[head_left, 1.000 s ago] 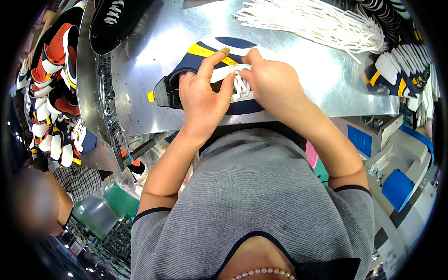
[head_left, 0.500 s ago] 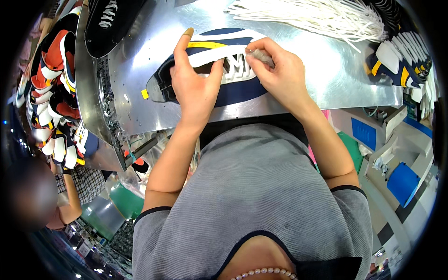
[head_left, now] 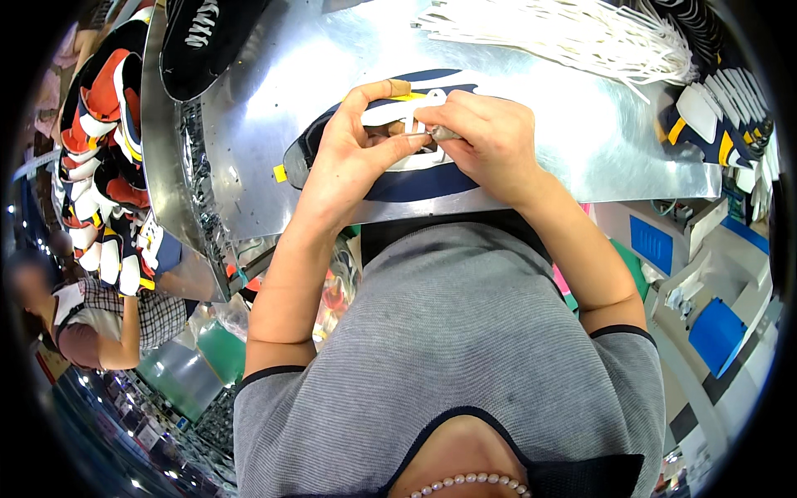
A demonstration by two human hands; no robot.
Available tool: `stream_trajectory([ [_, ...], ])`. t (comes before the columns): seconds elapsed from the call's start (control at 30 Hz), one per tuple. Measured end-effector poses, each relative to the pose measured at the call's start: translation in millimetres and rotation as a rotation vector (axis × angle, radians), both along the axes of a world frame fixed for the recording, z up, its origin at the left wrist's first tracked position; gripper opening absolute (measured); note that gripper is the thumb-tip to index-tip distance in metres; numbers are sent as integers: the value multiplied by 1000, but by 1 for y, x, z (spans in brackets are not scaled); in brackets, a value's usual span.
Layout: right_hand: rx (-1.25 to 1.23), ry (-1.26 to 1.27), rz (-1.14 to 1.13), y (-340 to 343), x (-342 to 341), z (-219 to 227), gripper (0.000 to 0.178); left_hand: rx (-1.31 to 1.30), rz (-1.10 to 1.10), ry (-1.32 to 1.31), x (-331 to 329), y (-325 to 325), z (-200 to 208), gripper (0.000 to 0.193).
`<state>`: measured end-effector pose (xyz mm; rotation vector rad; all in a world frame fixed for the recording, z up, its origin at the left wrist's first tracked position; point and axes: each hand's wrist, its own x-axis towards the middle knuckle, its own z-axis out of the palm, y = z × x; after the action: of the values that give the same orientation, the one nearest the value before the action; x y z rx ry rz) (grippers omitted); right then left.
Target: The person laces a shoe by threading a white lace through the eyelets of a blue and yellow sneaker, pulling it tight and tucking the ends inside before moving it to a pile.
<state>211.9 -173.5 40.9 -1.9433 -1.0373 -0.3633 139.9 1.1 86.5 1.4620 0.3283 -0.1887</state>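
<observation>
A navy shoe upper (head_left: pixel 415 185) with white and yellow stripes lies on the metal table, its dark heel end to the left. White lace (head_left: pixel 412 116) runs across its opening. My left hand (head_left: pixel 349 158) grips the upper at the opening. Its index finger lies along the far stripe, and its thumb reaches over the opening to the tool's tip. In my right hand (head_left: pixel 494 145), closed over the toe half, is a small awl-like tool (head_left: pixel 444 133) with a short greyish handle. Its thin tip points left at the lace. The fingers cover part of the lace.
A bundle of white laces (head_left: pixel 564 41) lies at the far right of the metal table (head_left: pixel 257 149). Stacked shoe uppers (head_left: pixel 714 124) stand at the right edge. A black shoe upper (head_left: pixel 199 50) lies far left, near piled uppers (head_left: pixel 104 166). Another person (head_left: pixel 100 332) is at lower left.
The shoe upper has shifted slightly right and nearer to me. My left thumb has moved right, to the tool's tip. My right hand has come nearer, and the tool now points left.
</observation>
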Motion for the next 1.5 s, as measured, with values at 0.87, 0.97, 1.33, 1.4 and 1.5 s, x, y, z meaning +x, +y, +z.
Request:
stream_trajectory([
  [0.87,82,1100,-88,-3,-55,10,18,953,-72,-407,-43,1,-5,27],
  [0.97,189,1155,-68,-2,-53,30,15,899,-87,-400,-39,7,-5,24],
  [1.33,226,929,-27,3,-46,15,19,990,-92,-295,-30,-2,-7,24],
  [1.4,134,902,-51,-9,-54,26,23,993,-129,-164,-30,-3,0,25],
  [1.5,-53,918,-24,-21,-60,26,19,1058,-92,-286,-32,-2,-8,26],
])
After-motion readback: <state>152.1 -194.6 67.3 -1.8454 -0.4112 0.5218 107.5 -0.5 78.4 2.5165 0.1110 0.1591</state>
